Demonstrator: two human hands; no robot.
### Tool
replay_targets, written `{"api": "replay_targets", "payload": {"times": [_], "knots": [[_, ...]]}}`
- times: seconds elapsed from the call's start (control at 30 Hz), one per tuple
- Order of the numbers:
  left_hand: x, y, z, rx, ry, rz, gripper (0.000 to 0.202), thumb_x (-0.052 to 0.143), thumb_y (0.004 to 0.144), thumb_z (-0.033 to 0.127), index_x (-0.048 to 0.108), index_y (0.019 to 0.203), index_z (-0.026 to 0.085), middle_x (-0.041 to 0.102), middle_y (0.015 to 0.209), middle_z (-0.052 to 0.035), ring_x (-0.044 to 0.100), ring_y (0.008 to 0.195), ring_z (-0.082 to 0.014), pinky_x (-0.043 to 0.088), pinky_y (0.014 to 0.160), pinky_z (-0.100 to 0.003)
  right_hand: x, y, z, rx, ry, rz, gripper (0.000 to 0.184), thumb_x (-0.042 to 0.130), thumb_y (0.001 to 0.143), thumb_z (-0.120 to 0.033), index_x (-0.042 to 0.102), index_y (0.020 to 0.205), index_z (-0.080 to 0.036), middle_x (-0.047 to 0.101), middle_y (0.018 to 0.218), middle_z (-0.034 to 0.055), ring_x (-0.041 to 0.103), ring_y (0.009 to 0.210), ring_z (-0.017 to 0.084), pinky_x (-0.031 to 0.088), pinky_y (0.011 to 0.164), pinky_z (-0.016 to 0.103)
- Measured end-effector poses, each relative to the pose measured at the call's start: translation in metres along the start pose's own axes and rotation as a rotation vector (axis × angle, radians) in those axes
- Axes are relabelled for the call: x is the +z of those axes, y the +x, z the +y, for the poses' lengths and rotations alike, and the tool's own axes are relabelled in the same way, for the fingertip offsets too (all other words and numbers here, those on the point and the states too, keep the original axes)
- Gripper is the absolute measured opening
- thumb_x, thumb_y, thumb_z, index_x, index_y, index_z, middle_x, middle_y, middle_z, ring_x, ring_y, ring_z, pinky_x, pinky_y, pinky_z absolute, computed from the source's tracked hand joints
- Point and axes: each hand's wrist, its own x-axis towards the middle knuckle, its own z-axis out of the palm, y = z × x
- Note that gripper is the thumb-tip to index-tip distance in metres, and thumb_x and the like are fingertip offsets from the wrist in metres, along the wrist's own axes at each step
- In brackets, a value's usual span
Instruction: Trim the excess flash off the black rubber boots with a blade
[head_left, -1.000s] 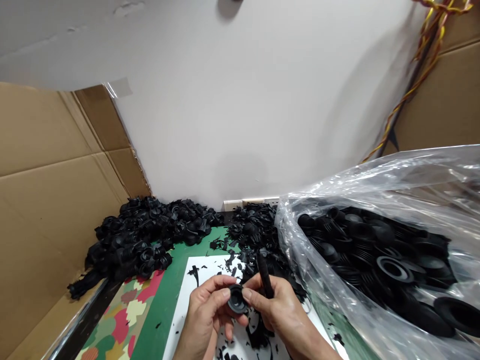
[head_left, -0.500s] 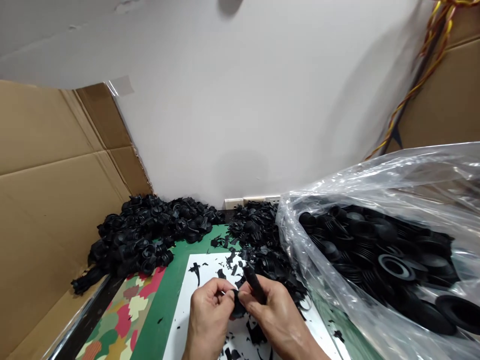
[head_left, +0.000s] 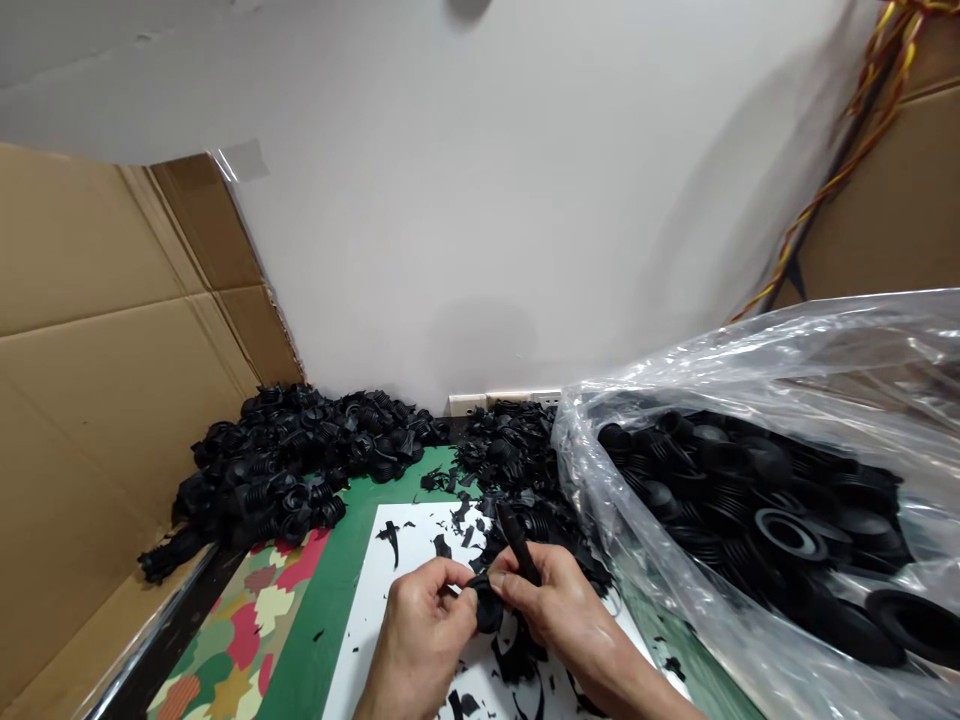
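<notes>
My left hand (head_left: 421,632) is closed, thumb and fingers pinching a small black rubber piece (head_left: 489,608) over the white sheet (head_left: 360,640). Beside it, my right hand (head_left: 562,612) is wrapped round a dark pen-like tool (head_left: 517,542) whose upper end points up and to the left. The right thumb and fingertips meet the rubber piece's upper edge. Whether the tool's lower end touches the rubber is hidden by the fingers. Torn black scraps (head_left: 517,655) lie below and around both hands.
Ribbed black rubber parts are heaped at left (head_left: 300,465), with a pile of black scraps (head_left: 510,445) behind the sheet. At right, a clear plastic bag (head_left: 592,480) holds more round black parts (head_left: 787,535). Cardboard (head_left: 112,370) stands at left against the white wall (head_left: 480,200).
Both hands have shifted slightly to the right, still at the rubber piece. More of the piece now shows between them. The tool has moved a little right and up with my right hand.
</notes>
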Motion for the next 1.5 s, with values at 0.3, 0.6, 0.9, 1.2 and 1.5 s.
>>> {"api": "replay_targets", "payload": {"times": [0.3, 0.6, 0.9, 1.2, 1.5], "knots": [[0.005, -0.001, 0.000, 0.053, 0.053, 0.082, 0.013, 0.052, 0.067, 0.017, 0.063, 0.060, 0.017, 0.055, 0.054, 0.0015, 0.046, 0.052, -0.0137, 0.037, 0.050, -0.023, 0.000, -0.003, -0.006, -0.086, -0.118, -0.026, 0.012, 0.050, 0.068, -0.027, 0.047, 0.059, -0.018, 0.042, 0.056, -0.0042, 0.039, 0.056, 0.012, 0.030, 0.053, 0.024], [-0.005, 0.001, 0.015, -0.060, -0.552, -0.075, 0.021, 0.071, 0.062, 0.026, 0.073, 0.078, 0.012, 0.068, 0.080, -0.0081, 0.056, 0.060, -0.0143, 0.044, 0.047, -0.021, -0.007, -0.002, -0.010, 0.020, 0.183, -0.021, 0.022, 0.060, 0.067, -0.036, 0.052, 0.060, -0.017, 0.036, 0.044, -0.0088, 0.020, 0.040, 0.005, 0.014, 0.041, 0.023], [-0.001, 0.000, 0.008, -0.025, -0.614, -0.045, 0.034, 0.084, 0.052, 0.028, 0.071, 0.079, 0.013, 0.066, 0.071, -0.0054, 0.054, 0.058, -0.0124, 0.044, 0.046, -0.018, 0.001, 0.003, -0.001, 0.064, 0.343, -0.036, 0.039, 0.071, 0.060, -0.051, 0.055, 0.061, -0.016, 0.027, 0.037, -0.0126, 0.016, 0.034, 0.003, 0.012, 0.038, 0.021], [-0.004, 0.001, 0.011, -0.034, -0.666, -0.078, 0.041, 0.085, 0.047, 0.027, 0.072, 0.083, 0.012, 0.069, 0.074, -0.0073, 0.059, 0.061, -0.0149, 0.047, 0.048, -0.020, -0.001, 0.009, 0.009, 0.019, 0.363, -0.019, 0.048, 0.073, 0.056, -0.057, 0.060, 0.069, -0.014, 0.038, 0.042, -0.0097, 0.022, 0.033, 0.002, 0.017, 0.035, 0.019], [-0.004, 0.005, 0.009, -0.128, -0.707, -0.074, 0.032, 0.084, 0.055, 0.030, 0.069, 0.073, 0.010, 0.073, 0.062, -0.0119, 0.064, 0.051, -0.0163, 0.043, 0.038, -0.017, 0.006, 0.008, 0.010, 0.060, 0.376, -0.053, 0.045, 0.072, 0.059, -0.057, 0.056, 0.062, -0.015, 0.044, 0.042, -0.0069, 0.024, 0.032, 0.002, 0.018, 0.033, 0.019]]}}
